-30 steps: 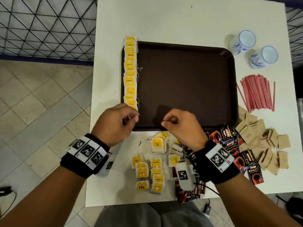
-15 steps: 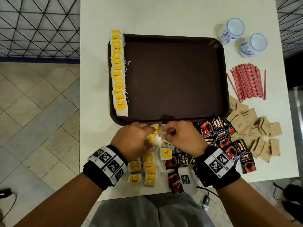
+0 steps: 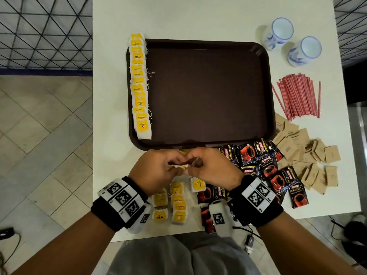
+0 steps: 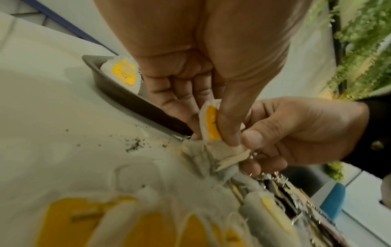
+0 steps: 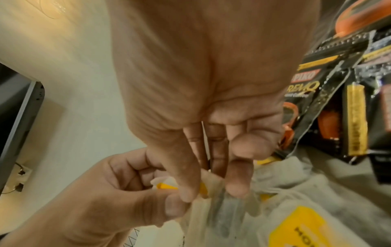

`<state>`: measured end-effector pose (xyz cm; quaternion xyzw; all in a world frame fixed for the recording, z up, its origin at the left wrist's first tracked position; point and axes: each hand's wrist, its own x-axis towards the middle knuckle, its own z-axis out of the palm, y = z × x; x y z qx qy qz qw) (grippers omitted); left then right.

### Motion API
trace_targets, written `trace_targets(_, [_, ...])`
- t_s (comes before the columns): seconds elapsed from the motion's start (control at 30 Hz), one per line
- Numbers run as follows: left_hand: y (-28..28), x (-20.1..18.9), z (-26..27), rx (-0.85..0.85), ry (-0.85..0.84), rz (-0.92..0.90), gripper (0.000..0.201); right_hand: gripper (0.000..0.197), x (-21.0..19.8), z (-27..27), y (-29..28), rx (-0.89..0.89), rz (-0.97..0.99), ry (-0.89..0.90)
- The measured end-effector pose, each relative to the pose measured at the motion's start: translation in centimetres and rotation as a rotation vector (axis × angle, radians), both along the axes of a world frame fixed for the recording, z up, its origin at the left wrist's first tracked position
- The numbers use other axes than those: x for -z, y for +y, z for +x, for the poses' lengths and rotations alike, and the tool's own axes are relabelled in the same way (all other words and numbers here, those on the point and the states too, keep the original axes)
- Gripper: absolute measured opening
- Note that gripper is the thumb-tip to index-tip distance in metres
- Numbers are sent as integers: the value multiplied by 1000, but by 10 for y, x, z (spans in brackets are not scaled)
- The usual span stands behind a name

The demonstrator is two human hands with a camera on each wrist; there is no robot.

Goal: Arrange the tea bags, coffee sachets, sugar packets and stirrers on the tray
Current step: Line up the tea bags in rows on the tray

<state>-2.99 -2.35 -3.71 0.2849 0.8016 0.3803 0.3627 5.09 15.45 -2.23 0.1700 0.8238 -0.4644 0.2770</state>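
A dark brown tray (image 3: 208, 92) lies on the white table with a column of yellow-tagged tea bags (image 3: 139, 86) along its left edge. Just in front of the tray's near rim, my left hand (image 3: 158, 169) and right hand (image 3: 210, 165) meet over one tea bag (image 4: 211, 123). The left thumb and fingers pinch its yellow tag; the right hand (image 5: 211, 190) pinches the same tea bag (image 5: 203, 187) from the other side. Loose tea bags (image 3: 174, 205) lie below my hands. Black coffee sachets (image 3: 264, 165), brown sugar packets (image 3: 309, 155) and red stirrers (image 3: 296, 96) lie to the right.
Two blue-and-white cups (image 3: 290, 42) stand at the far right of the table (image 3: 198, 16). Dark tea crumbs (image 4: 135, 145) are scattered on the table near the tray's corner. The table's near edge runs just behind my wrists; tiled floor lies to the left.
Both hands drew back from the tray's near-left corner to the loose pile and now pinch one tea bag between them. The tea bag column on the tray ends in a newly laid bag.
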Motion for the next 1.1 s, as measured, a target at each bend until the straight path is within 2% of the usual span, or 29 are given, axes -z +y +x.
trace_targets(0.07, [-1,-3,-2,-62,-73,44,24,16,-1,-1,0,7,-17,-3])
trace_targets(0.2, [-2,-6,-8,-109,-69,73,22,4,1,-2,1,96,-82,-9])
trace_targets(0.5, [0,-6,-15,-327,-252,149,20,7,-7,-7,3,261,-266,-12])
trace_targets(0.73, [-4,-7,-25,-343,-228,187,12,6,-9,-14,5,312,-284,26])
trace_targets(0.93, [-2,-21,-54,-389,-299,229,4,4,-12,-22,13,383,-227,37])
trace_targets(1.1, [8,-16,-106,-279,-177,184,2,4,-7,-32,22,459,-256,71])
